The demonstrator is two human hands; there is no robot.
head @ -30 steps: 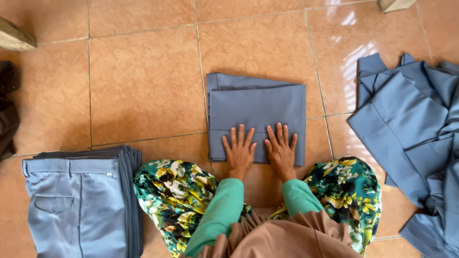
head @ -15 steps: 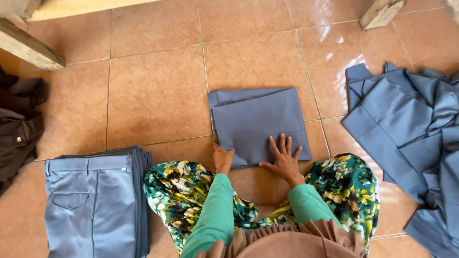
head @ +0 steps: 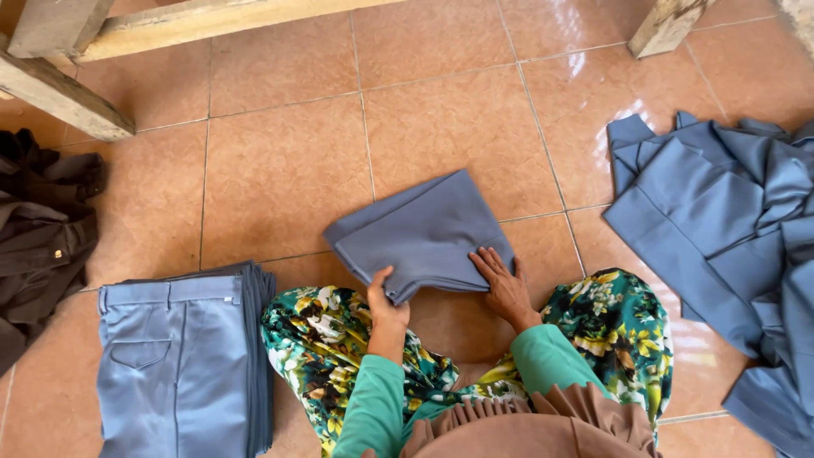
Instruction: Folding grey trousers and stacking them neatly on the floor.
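A folded grey-blue garment [head: 424, 233] is being lifted at its near edge, while its far part seems to lie on the tiled floor [head: 280, 170], just in front of the person's knees in a floral skirt [head: 339, 339]. The near left corner is pinched by the left hand [head: 386, 301], thumb on top and fingers tucked beneath, so that grip is pressed together on the cloth. The right hand [head: 502, 284] is laid on the near right edge with the fingers spread and flat; whether anything is clasped under them cannot be told.

Because only one corner is firmly held, the folded layers could slide apart or droop open on the right side if the bundle were raised further, and the neat fold would be lost. A loose layer might also be dragged across the tiles and creased.

A stack of folded light-blue trousers [head: 182, 356] lies near on the left; its edges could be knocked askew if the bundle were swung across carelessly. The pile of unfolded blue garments [head: 721, 220] is well apart on the right, and dark clothing [head: 42, 229] lies at the far left
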